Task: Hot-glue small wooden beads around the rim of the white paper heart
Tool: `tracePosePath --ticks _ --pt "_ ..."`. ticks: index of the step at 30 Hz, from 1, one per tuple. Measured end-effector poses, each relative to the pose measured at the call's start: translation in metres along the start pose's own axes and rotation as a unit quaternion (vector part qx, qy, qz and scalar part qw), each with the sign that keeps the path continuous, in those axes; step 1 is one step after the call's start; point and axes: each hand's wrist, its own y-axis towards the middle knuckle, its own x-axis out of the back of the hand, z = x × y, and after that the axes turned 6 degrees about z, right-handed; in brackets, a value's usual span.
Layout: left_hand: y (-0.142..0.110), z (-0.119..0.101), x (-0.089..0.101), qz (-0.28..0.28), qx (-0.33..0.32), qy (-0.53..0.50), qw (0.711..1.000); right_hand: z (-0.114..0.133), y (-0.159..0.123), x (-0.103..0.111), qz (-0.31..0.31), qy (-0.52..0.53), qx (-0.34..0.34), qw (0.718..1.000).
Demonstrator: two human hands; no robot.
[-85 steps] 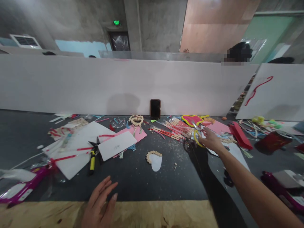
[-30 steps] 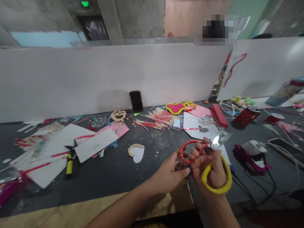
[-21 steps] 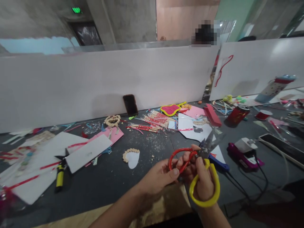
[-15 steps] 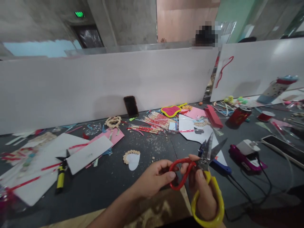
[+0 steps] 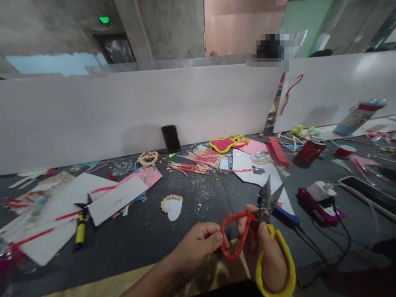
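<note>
My right hand [image 5: 274,264] holds a pair of scissors [image 5: 266,208], its thumb through the yellow handle loop [image 5: 291,272]. The blades point up and away, slightly parted. A red loop [image 5: 235,214], which looks like the other handle, lies to the left, with right-hand fingers curled around its upper end. My left hand [image 5: 198,243] is closed, pinching the left side of that loop between thumb and fingers. Its fingertips are partly hidden. Beyond the left hand, a white paper heart [image 5: 175,209] lies on the table, its upper left edge trimmed with small beige pieces.
Yellow-handled pliers [image 5: 80,231] and paper sheets [image 5: 74,189] lie left. Red-and-beige sticks [image 5: 201,159] and an upright phone [image 5: 171,138] stand near the white partition [image 5: 139,103]. Right are a blue-handled tool [image 5: 286,215], a red can [image 5: 310,152], a charger [image 5: 321,191] and cables.
The scissors have turned more upright and their blades have drawn closer together. My right hand has shifted slightly down and right; the left hand has moved down a little.
</note>
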Motion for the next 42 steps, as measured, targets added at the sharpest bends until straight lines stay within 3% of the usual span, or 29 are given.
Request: tracePosePath --ticks 6,12,16,20,26,29,33,39,42 --pt "-0.004 0.006 0.008 -0.065 0.020 0.224 0.972 -0.017 -0.005 0.001 -0.018 -0.053 0.034 0.998" --pt "-0.011 0.010 0.003 -0.116 -0.008 0.439 0.891 -0.018 -0.012 -0.005 0.003 -0.056 0.033 0.998" --pt "-0.018 0.002 -0.004 -0.105 -0.041 0.495 0.862 -0.012 -0.008 -0.004 -0.010 -0.075 0.059 0.995" --pt "-0.023 -0.007 0.000 -0.076 -0.069 0.554 0.826 -0.007 0.004 0.008 -0.096 -0.078 0.080 0.989" --pt "-0.012 -0.019 0.024 0.005 -0.125 0.543 0.831 -0.022 0.006 0.041 -0.082 -0.062 0.022 0.994" --pt "0.000 -0.027 0.036 0.009 -0.093 0.565 0.820 -0.035 0.003 0.051 -0.078 -0.063 -0.014 0.995" --pt "0.021 -0.035 0.061 -0.030 -0.072 0.586 0.806 -0.042 0.001 0.055 -0.077 -0.075 -0.027 0.994" --pt "0.060 -0.042 0.119 -0.130 -0.025 0.643 0.754 -0.045 0.006 0.066 -0.101 -0.096 -0.050 0.989" --pt "0.078 -0.039 0.140 -0.153 -0.009 0.658 0.738 -0.043 0.007 0.063 -0.131 -0.085 -0.051 0.986"
